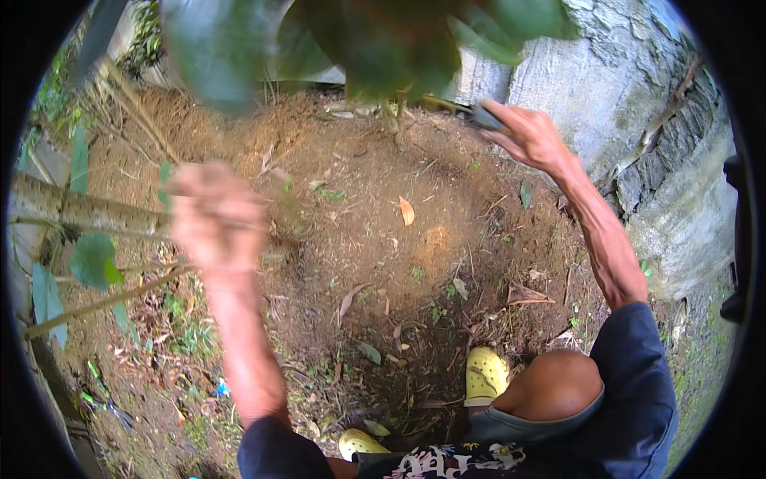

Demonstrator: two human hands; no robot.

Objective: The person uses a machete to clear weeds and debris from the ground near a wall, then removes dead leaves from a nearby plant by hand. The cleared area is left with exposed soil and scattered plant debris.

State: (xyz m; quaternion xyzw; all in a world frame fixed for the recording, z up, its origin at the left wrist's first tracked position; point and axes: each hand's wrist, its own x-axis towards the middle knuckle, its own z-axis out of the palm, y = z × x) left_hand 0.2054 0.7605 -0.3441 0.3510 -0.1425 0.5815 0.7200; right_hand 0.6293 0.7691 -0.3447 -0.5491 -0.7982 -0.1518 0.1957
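My right hand reaches to the upper right, closed around the dark handle of a tool. A thin part of the tool runs left from the handle towards slender stems rising from the soil; its kind cannot be made out. At the left, my left hand is blurred by motion, its fingers curled beside a thick pale branch and thinner twigs. Whether it grips any of them is unclear. Large blurred green leaves hang close to the camera and hide part of the upper ground.
Big grey rocks stand at the upper right, with a woody root across them. Bare brown soil with an orange leaf lies between my arms. Green-handled shears or pliers lie lower left. My yellow clogs are below.
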